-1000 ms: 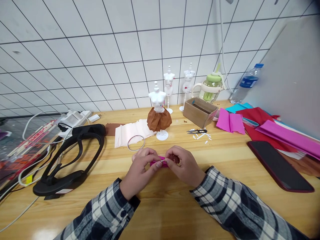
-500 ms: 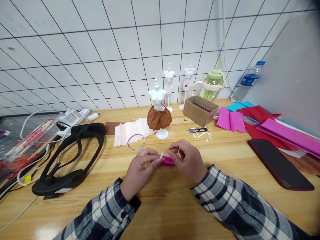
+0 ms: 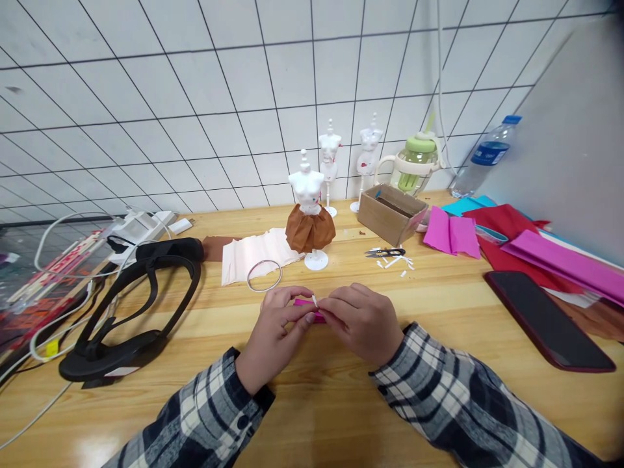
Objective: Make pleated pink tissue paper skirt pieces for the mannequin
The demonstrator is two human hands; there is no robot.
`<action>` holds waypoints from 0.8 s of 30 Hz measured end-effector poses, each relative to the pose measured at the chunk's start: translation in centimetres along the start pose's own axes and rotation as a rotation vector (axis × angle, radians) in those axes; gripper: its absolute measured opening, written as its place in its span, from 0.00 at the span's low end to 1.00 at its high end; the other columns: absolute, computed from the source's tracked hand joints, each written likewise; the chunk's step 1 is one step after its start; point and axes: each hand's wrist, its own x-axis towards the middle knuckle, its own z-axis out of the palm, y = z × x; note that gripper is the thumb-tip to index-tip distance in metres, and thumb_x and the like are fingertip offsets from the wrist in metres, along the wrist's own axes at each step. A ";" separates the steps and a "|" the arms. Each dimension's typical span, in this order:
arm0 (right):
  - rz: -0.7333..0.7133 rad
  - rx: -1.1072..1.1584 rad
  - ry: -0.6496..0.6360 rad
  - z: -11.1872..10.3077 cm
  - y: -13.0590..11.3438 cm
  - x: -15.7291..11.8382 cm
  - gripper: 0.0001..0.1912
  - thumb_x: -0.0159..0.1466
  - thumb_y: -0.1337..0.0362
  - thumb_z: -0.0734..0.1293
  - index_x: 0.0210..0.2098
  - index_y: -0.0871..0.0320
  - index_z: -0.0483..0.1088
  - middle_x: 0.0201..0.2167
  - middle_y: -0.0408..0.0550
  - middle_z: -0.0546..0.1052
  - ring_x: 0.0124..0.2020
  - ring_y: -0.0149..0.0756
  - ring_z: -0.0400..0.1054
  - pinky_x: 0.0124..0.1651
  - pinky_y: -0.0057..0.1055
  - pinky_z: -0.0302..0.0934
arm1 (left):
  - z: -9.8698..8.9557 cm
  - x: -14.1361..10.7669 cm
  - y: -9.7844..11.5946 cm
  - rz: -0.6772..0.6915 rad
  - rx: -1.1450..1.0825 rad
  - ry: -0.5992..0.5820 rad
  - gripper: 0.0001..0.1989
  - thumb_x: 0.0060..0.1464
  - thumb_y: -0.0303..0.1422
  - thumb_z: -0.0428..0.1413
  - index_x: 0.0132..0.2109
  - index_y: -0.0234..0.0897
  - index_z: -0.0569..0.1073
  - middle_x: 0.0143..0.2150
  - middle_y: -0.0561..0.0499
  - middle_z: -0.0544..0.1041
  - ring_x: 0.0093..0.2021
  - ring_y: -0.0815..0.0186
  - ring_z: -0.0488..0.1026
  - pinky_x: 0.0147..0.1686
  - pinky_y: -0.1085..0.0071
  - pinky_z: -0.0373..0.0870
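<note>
While my left hand [image 3: 277, 331] kept pinching the white strip [image 3: 314, 300], my right hand [image 3: 368, 322] closed the gap, fingertips right at it, though I couldn't tell if they'd gripped it. Pink paper [image 3: 301, 303] sat between both, so probably back to two-handed fiddling.

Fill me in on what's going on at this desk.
Someone's left hand pinches a magenta piece just above the wooden desk. The right hand meets it there, its fingers at a small white strip; how firmly they grip it is hidden. Beyond the hands stands a white dress form wearing a brown skirt. Black snips lie by some white scraps, with neither hand on them.
</note>
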 end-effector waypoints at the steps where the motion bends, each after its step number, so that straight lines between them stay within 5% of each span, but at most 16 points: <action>1: -0.001 -0.006 -0.018 0.0 0.0 0.0 0.09 0.67 0.64 0.63 0.39 0.55 0.76 0.33 0.46 0.78 0.34 0.35 0.67 0.37 0.32 0.58 | 0.1 0.0 0.0 0.025 0.055 0.020 0.11 0.62 0.32 0.53 0.43 0.47 0.80 0.49 0.49 0.74 0.50 0.57 0.67 0.51 0.55 0.59; 15: 0.331 0.449 -0.084 0.4 -0.7 0.5 0.03 0.58 0.70 0.69 0.29 0.57 0.74 0.26 0.41 0.74 0.28 0.29 0.66 0.31 0.26 0.57 | -0.1 -0.2 0.6 0.129 0.176 0.086 0.05 0.56 0.30 0.56 0.37 0.43 0.77 0.46 0.49 0.73 0.47 0.58 0.66 0.48 0.57 0.58; 24: 0.338 0.539 -0.094 0.6 -1.1 0.3 0.04 0.61 0.68 0.68 0.34 0.56 0.77 0.28 0.43 0.77 0.29 0.30 0.67 0.33 0.27 0.60 | -0.2 -0.1 0.1 0.117 0.189 0.135 0.05 0.54 0.28 0.55 0.33 0.39 0.75 0.40 0.49 0.74 0.43 0.60 0.67 0.46 0.58 0.59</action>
